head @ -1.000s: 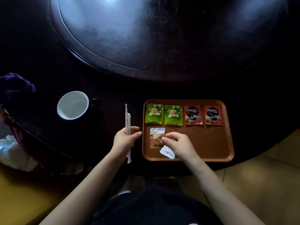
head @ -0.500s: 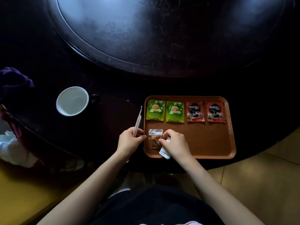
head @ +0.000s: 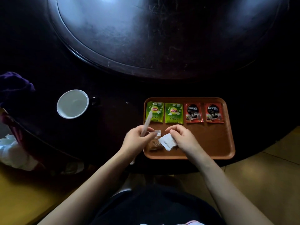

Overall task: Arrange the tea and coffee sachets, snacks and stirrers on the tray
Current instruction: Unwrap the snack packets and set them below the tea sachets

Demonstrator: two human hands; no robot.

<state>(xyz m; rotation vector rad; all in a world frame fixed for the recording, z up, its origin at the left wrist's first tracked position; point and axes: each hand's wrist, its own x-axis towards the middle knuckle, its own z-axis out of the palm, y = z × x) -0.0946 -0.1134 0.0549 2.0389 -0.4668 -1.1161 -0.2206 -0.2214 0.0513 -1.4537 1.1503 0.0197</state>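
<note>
An orange tray (head: pixel 215 140) lies at the table's near edge. Along its far side sit two green Lipton tea sachets (head: pixel 173 113) and two red Nescafe coffee sachets (head: pixel 193 112). A clear snack packet (head: pixel 155 144) with brown pieces rests at the tray's near left corner. My left hand (head: pixel 138 140) grips paper-wrapped stirrers (head: pixel 146 123), tilted up over the leftmost tea sachet. My right hand (head: pixel 182 138) pinches a white sachet (head: pixel 168 142) just right of the snack packet, above the tray floor.
A white-lined cup with a dark handle (head: pixel 73 103) stands left of the tray. A raised round turntable (head: pixel 162 38) fills the table's middle. Purple cloth (head: pixel 14 85) and white crumpled material (head: pixel 11 150) lie at far left. Tiled floor (head: pixel 267 176) shows at right.
My left hand has carried the stirrers rightward from beside the tray to over its left edge, tilting them. My right hand has lifted the white sachet slightly and shifted right of the snack packet.
</note>
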